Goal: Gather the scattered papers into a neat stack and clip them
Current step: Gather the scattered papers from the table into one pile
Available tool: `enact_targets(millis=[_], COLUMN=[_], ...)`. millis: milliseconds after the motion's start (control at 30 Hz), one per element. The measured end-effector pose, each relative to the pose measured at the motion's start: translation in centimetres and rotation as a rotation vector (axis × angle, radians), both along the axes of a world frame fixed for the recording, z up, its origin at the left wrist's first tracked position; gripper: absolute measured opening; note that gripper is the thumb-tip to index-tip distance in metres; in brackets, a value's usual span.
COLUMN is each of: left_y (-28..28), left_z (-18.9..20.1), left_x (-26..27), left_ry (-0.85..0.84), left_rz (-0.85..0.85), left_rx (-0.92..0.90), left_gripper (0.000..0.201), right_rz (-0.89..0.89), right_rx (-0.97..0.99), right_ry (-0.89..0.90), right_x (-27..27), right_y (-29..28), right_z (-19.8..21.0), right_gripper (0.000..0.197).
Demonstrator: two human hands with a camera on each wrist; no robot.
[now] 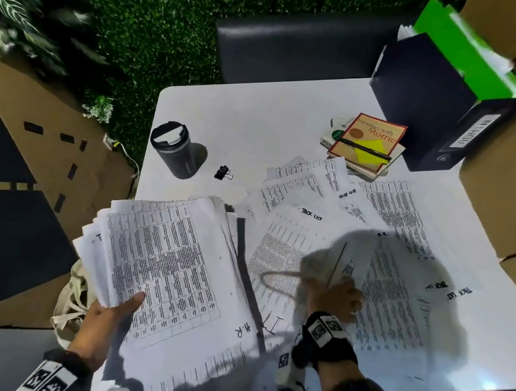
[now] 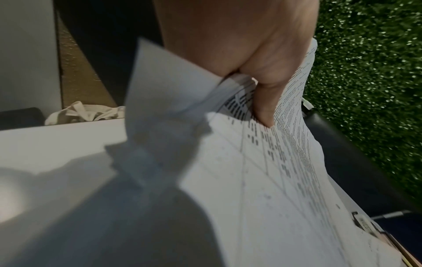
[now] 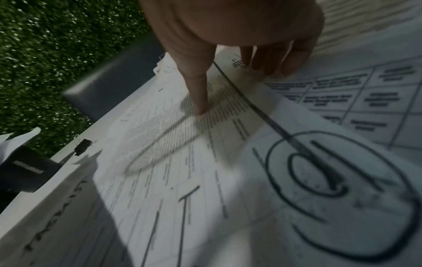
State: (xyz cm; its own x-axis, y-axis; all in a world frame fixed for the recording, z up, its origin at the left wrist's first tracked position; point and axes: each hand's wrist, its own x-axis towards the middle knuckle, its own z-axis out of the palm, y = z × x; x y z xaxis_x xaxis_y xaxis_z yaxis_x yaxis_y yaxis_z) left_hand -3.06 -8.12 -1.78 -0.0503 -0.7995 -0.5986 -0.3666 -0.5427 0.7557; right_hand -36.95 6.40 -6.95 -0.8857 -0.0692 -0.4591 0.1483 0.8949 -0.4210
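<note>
The left hand (image 1: 107, 313) holds a thick, uneven bundle of printed papers (image 1: 164, 255) lifted off the white table (image 1: 251, 124) at its near left corner; the thumb lies across the top sheet, and in the left wrist view the fingers (image 2: 265, 101) are curled round the bundle's edge, with the sheets fanned out of line. The right hand (image 1: 336, 299) is down among the loose sheets (image 1: 390, 228) that lie spread and overlapping over the right half of the table. Its fingers grasp one sheet (image 1: 355, 259) by the near edge, raised and bent upward, and the right wrist view shows the thumb (image 3: 198, 94) pressing on the paper while the other fingers curl behind the raised edge. Some of the loose sheets carry handwritten headings. A black binder clip (image 1: 223, 172) lies by itself on bare table beyond the held bundle, just beside a dark travel mug (image 1: 175, 150) that stands upright. At the far right are a small pile of books (image 1: 365, 143) with a yellow note and a black pen on top, and next to it a dark box file (image 1: 434, 108) holding green folders. A cloth bag (image 1: 72, 297) lies below the table's left edge.
</note>
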Motion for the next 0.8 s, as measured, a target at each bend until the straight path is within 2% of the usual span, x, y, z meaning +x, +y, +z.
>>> enact_targets(millis=[33,67,100,167,200,267,333,400,467,600,700,800], left_y=[0.0,-0.1,0.1,0.5,0.5,0.6,0.5,0.3,0.3,0.3,0.4,0.7], left_z=[-0.1,0.0,0.6,1.6,1.7,1.7,1.5,1.2,1.5,1.9,2.6,2.8], left_x=[0.3,0.4,0.1,-0.7,-0.8,-1.0,-0.9,-0.8,-1.0,-0.9,-1.3,-1.3], left_ry=[-0.013,-0.007,0.015,0.065,0.085,0.093,0.123,0.148,0.17,0.156,0.152,0.138], left_rz=[0.012,0.014,0.021,-0.007,-0.027,-0.046,-0.039,-0.048,-0.065,-0.033,0.005,0.034], left_rx=[0.008,0.017,0.022,0.001,-0.016,-0.043,-0.075,-0.08,-0.083,-0.098,-0.122,-0.146], left_gripper=[0.088,0.086,0.073,0.034,0.027,0.028,0.026,0.025,0.025,0.021,0.025,0.016], right_rz=[0.01,0.005,-0.002,0.012,0.051,0.146,0.197,0.204,0.22,0.219,0.061,-0.011], right_rx=[0.005,0.006,0.0,0.022,0.053,0.11,0.085,-0.079,-0.258,-0.521,-0.656,-0.665], right_ry=[-0.001,-0.005,-0.011,-0.029,-0.047,-0.074,-0.07,-0.067,-0.093,-0.172,-0.178,-0.211], right_x=[0.0,-0.2,-0.5,-1.6,-2.1,-3.0,-3.6,-4.0,-4.6,-6.7,-9.2,-11.7], right_y=[0.0,0.0,0.0,0.1,0.2,0.4,0.7,0.9,1.3,2.3,3.2,4.1], right_z=[-0.1,-0.1,-0.2,0.0,0.1,0.3,0.1,-0.1,0.2,2.5,3.6,3.3], right_gripper=[0.09,0.089,0.088,0.085,0.084,0.078,0.063,0.042,0.031,0.03,0.029,0.036])
